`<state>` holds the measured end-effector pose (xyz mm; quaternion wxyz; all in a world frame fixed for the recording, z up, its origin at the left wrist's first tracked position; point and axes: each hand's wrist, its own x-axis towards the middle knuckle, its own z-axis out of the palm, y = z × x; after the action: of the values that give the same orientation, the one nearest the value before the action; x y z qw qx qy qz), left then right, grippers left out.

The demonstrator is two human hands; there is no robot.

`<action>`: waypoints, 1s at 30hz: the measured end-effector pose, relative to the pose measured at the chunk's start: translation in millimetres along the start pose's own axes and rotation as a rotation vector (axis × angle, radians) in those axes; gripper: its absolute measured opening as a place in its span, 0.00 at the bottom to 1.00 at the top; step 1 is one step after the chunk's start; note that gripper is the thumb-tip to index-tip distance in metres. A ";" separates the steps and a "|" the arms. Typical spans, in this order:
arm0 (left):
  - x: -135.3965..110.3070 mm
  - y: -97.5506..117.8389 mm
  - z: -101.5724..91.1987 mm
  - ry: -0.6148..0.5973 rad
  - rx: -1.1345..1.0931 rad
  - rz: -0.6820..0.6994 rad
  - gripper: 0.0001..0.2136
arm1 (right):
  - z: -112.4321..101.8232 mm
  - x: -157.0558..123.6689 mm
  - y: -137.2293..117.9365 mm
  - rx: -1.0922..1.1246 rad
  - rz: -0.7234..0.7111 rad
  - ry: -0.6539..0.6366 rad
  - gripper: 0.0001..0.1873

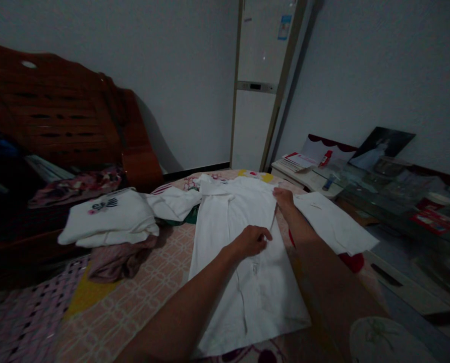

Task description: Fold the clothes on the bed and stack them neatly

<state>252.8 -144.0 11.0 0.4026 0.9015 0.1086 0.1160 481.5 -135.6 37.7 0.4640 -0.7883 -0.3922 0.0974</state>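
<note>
A white shirt (217, 312) lies spread lengthwise in front of me on a patterned cloth, its left side folded inward. My right hand (284, 198) is closed on the shirt's right edge near the top, where the sleeve (333, 222) stretches out to the right. Lower down, over the middle of the shirt, is my left hand (250, 242). Its fingers are loosely bent, with a gap between index finger and thumb, and I see nothing held in them. To the left sits a folded white garment (115, 217) with a dark print.
Under the clothes is a patterned cloth (145, 287). A brownish crumpled cloth (121, 259) lies beneath the folded garment. A wooden bench (58, 116) stands left, and a glass-topped cabinet (384, 201) with a photo (380, 146) stands right. A tall white unit (261, 60) occupies the corner.
</note>
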 end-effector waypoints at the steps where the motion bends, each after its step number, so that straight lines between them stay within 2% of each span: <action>1: 0.4 -0.3 -1.0 -0.014 -0.101 -0.022 0.15 | 4.6 3.3 -6.8 -0.004 -0.017 0.009 0.21; 3: -0.2 -1.5 -3.5 -0.044 -0.293 -0.060 0.16 | 15.8 7.5 -22.3 0.018 -0.032 0.004 0.21; 7: -5.3 -7.3 -10.1 -0.144 -0.576 -0.145 0.17 | 34.3 6.2 -45.7 0.106 -0.069 -0.147 0.20; 9: -7.6 -11.5 -12.7 -0.212 -0.691 -0.202 0.17 | 35.6 1.1 -46.6 0.194 -0.083 -0.189 0.21; 12: -8.1 -17.2 -13.3 -0.261 -0.810 -0.262 0.17 | 28.1 -12.8 -34.9 0.263 -0.076 -0.204 0.22; 17: -6.6 -20.9 -14.8 -0.315 -0.832 -0.275 0.10 | 9.4 -51.8 -13.9 0.186 -0.043 -0.206 0.17; 23: -12.6 -27.2 -31.7 -0.474 -0.762 -0.322 0.07 | -9.8 -106.8 -26.5 0.098 -0.057 -0.314 0.15; 27: -13.3 -31.4 -32.4 -0.548 -0.697 -0.373 0.07 | -11.5 -124.6 -27.8 -0.233 -0.253 -0.361 0.14; 30: -12.6 -32.4 -29.6 -0.570 -0.690 -0.376 0.07 | -4.8 -125.2 -20.3 -0.429 -0.293 -0.396 0.12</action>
<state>228.8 -105.8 4.4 0.7058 0.6760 0.1099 -0.1811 388.9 -222.1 30.3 0.2112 -0.7691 -0.5955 0.0964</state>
